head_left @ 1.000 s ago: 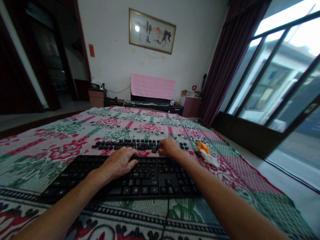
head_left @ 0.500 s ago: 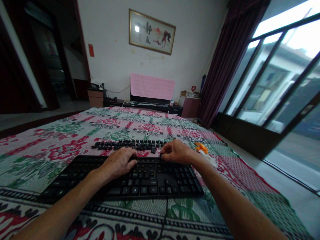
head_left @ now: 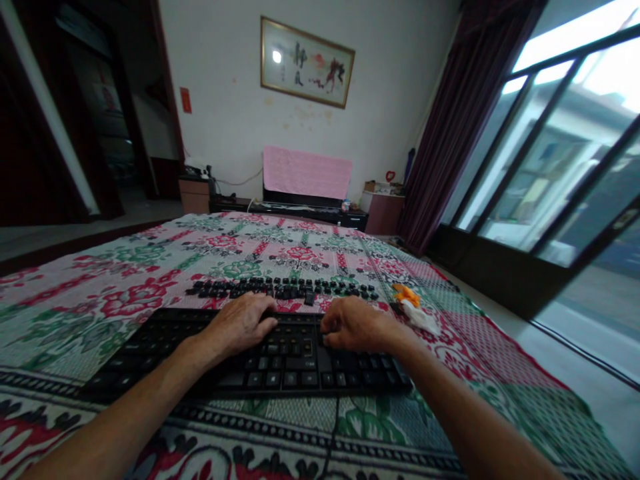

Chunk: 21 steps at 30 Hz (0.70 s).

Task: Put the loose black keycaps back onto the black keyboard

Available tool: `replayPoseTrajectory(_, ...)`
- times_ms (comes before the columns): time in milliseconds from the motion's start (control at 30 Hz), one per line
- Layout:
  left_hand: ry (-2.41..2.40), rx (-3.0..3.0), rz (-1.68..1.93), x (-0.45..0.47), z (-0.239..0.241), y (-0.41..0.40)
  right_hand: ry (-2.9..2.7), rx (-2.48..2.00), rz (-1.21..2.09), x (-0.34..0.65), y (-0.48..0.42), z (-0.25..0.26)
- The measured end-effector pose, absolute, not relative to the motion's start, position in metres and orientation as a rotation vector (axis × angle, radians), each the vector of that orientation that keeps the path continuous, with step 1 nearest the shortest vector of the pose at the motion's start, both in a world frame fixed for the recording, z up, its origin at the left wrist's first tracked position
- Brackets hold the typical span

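A black keyboard (head_left: 280, 380) lies on the patterned bedspread, with many of its key positions bare. My left hand (head_left: 245, 319) rests over its back edge, fingers bent across the rim and thumb on top, holding it. My right hand (head_left: 353, 323) is pinched low over the keyboard, right of the middle. A small dark piece, apparently a keycap (head_left: 321, 339), shows at its fingertips, mostly hidden by them. Behind the keyboard, loose black keycaps (head_left: 280, 291) lie in rough rows.
Right of the keycaps lie an orange crumpled item (head_left: 406, 295) and a white crumpled one (head_left: 420, 318). The bedspread (head_left: 150, 293) spreads out all around. Farther off, a pink cloth (head_left: 307, 172) covers a screen on a low cabinet; a glass door (head_left: 540, 160) is at right.
My right hand has moved from the keyboard's back edge toward me, down onto the keys, its fingertips still pinched. My left hand stays put on the keyboard. The view has shifted slightly.
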<state>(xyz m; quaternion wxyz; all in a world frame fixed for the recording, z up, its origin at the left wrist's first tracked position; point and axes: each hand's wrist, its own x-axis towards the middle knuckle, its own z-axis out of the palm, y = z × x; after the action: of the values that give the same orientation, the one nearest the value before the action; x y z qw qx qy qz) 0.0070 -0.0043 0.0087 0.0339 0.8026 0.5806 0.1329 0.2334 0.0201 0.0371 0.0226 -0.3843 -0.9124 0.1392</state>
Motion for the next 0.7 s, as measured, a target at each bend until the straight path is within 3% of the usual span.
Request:
replayPoseTrajectory(400, 1.769, 2.490, 0.420, 0.006, 0.007, -0.003, -2.827, -1.389, 0.362, 0.219, 0.016, 0.046)
replayPoseTrajectory(700, 1.770, 2.487, 0.418, 0.004, 0.005, -0.003, -2.907, -1.233, 0.202, 0.216, 0.015, 0.047)
